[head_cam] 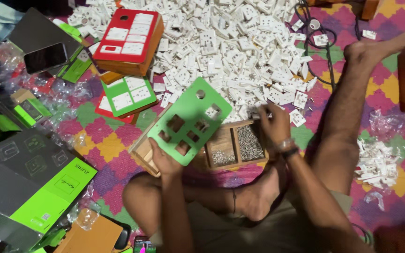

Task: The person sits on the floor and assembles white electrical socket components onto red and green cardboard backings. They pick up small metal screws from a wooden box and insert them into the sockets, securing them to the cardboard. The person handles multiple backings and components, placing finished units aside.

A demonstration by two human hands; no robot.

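Green faceplate gripped by left hand, one socket fitted, other cutouts empty; right hand pinching white socket module from pile.

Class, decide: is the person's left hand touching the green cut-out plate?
Touching. The head view shows the left hand gripping the lower edge of the green plate, fingers wrapped around it, holding it tilted above the wooden tray.

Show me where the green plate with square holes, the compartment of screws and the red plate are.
green plate point(191, 110), head view, on its solid upper middle.
compartment of screws point(249, 143), head view, on the screw heap.
red plate point(126, 35), head view, on its middle.
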